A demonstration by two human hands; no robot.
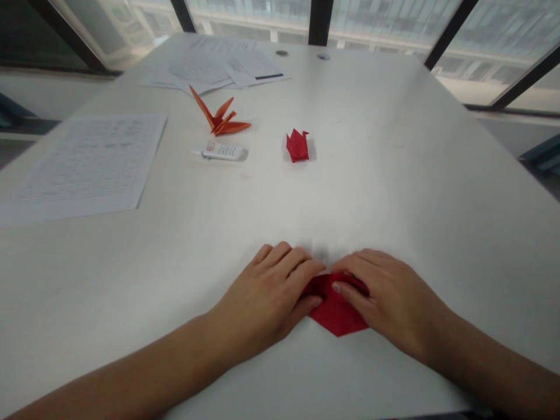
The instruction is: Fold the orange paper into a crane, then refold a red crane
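A red sheet of origami paper [339, 315], partly folded, lies near the front of the white table [245, 373]. My left hand [280, 286] grips its left side, thumb on top and the fingers curled over the far edge. On the right side, my right hand [376, 291] pinches the paper between thumb and fingers, where the far edge is raised in a fold. Both hands cover the paper's side corners. Further back stand a small red paper crane [297, 146] and, to its left, a larger orange paper crane [221, 119] with spread wings.
A white glue tube [222, 151] lies just in front of the orange crane. Printed sheets [87, 163] rest at the left, and more papers [205, 64] overlap at the back left. Two small round discs [282, 53] sit by the far edge, below windows with dark frames.
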